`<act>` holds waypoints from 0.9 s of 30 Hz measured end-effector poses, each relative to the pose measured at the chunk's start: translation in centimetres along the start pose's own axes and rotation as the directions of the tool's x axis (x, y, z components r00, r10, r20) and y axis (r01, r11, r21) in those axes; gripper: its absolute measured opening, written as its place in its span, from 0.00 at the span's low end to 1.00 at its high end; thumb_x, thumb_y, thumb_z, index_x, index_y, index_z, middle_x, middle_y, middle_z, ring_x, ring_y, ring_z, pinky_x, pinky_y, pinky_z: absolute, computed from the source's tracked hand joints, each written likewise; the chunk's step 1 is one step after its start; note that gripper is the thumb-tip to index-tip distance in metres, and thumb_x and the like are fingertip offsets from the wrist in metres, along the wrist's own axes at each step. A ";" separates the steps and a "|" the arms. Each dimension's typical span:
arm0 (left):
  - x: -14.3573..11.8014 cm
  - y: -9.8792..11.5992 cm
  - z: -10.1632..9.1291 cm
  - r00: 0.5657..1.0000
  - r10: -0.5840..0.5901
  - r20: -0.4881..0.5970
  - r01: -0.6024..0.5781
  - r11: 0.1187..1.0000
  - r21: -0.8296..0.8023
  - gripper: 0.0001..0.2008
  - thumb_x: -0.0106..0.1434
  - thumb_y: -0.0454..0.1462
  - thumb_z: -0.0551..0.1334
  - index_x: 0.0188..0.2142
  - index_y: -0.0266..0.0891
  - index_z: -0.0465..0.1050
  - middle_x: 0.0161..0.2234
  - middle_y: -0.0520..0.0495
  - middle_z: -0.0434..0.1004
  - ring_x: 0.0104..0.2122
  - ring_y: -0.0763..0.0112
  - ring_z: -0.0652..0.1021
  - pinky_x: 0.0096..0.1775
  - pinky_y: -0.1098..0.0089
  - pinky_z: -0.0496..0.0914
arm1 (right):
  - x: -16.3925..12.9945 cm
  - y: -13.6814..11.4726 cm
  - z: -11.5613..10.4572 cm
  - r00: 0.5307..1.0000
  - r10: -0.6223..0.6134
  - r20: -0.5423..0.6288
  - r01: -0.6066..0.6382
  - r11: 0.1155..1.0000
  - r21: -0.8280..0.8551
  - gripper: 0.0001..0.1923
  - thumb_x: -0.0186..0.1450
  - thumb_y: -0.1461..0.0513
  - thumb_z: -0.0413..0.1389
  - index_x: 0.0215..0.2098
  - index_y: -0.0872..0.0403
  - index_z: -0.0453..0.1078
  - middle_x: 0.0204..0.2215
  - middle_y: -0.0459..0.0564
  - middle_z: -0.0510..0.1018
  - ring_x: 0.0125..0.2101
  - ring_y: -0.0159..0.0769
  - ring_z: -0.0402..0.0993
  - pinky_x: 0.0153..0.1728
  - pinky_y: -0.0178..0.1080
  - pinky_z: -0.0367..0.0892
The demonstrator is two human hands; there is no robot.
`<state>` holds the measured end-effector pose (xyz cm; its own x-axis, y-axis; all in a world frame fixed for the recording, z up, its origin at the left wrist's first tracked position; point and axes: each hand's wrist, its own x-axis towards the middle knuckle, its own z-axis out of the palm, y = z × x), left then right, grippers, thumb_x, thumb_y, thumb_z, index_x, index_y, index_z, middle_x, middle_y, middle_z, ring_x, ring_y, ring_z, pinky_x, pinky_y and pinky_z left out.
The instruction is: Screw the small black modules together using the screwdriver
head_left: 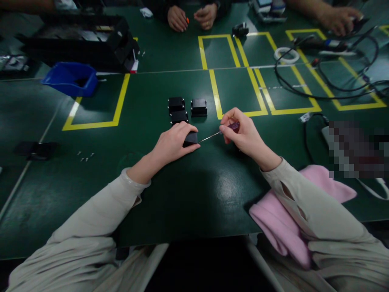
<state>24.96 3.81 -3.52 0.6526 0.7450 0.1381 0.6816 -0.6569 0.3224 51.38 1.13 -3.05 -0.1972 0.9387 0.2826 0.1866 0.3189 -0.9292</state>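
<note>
- My left hand (174,141) is gripping a black rectangular box (191,139) between thumb and fingers
- My right hand (243,132) is pinching a purple-handled metal screwdriver (234,126)

screwdriver shaft (209,137): metal | held block (191,139): smooth plastic | bin (90,85): plastic | towel (279,217): matt cloth

Seven kinds of things on a green table (209,194), counted: the wearer's two hands, left hand (173,142) and right hand (242,133); three co-workers' hands (177,18); four black blocks (199,104) near the middle; one screwdriver (234,127); one blue bin (59,80); one pink cloth (279,217); one white ring (287,61).
</note>
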 end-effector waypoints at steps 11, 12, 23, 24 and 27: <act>0.0 0.0 0.0 1.000 0.004 -0.001 -0.004 1.000 -0.002 0.21 0.70 0.47 0.67 0.56 0.39 0.71 0.54 0.39 0.78 0.52 0.51 0.79 0.46 0.57 0.75 | -0.1 -0.5 -0.1 0.999 0.011 0.048 -0.012 1.000 0.028 0.13 0.71 0.56 0.65 0.39 0.50 0.64 0.20 0.36 0.71 0.17 0.28 0.69 0.21 0.34 0.60; 0.0 0.0 0.0 1.000 0.003 0.000 -0.003 1.000 -0.002 0.21 0.70 0.47 0.67 0.56 0.39 0.71 0.54 0.39 0.78 0.52 0.51 0.79 0.46 0.57 0.75 | -0.1 -0.6 -0.2 0.999 0.006 0.051 -0.007 1.000 0.019 0.13 0.70 0.57 0.66 0.39 0.50 0.64 0.21 0.37 0.72 0.17 0.28 0.70 0.21 0.34 0.60; 0.0 -0.1 0.0 1.000 -0.004 -0.004 0.004 1.000 -0.003 0.21 0.70 0.47 0.67 0.56 0.41 0.70 0.54 0.39 0.79 0.53 0.51 0.79 0.47 0.57 0.76 | 0.0 -0.2 -0.1 0.996 0.066 0.061 -0.071 0.994 0.085 0.19 0.72 0.47 0.64 0.38 0.49 0.63 0.16 0.34 0.66 0.15 0.28 0.68 0.19 0.32 0.59; -0.1 -0.1 0.0 1.000 -0.002 -0.007 0.002 1.000 -0.002 0.21 0.70 0.47 0.67 0.56 0.41 0.70 0.54 0.39 0.79 0.53 0.51 0.79 0.47 0.57 0.76 | 0.0 -0.3 -0.1 0.996 0.068 0.062 -0.073 0.993 0.090 0.19 0.71 0.49 0.66 0.38 0.49 0.63 0.17 0.34 0.68 0.16 0.28 0.68 0.19 0.32 0.59; -0.1 -0.2 0.1 1.000 0.003 -0.011 -0.003 1.000 0.003 0.21 0.70 0.47 0.67 0.56 0.40 0.70 0.54 0.39 0.79 0.53 0.51 0.79 0.47 0.57 0.76 | 0.1 -0.4 -0.1 0.995 0.087 0.044 -0.091 0.991 0.100 0.20 0.67 0.52 0.70 0.36 0.50 0.63 0.19 0.36 0.72 0.16 0.27 0.69 0.20 0.32 0.61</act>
<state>24.83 3.84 -3.68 0.6506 0.7446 0.1496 0.6811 -0.6591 0.3189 51.42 1.12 -2.57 -0.2226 0.9562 0.1901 0.1070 0.2178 -0.9701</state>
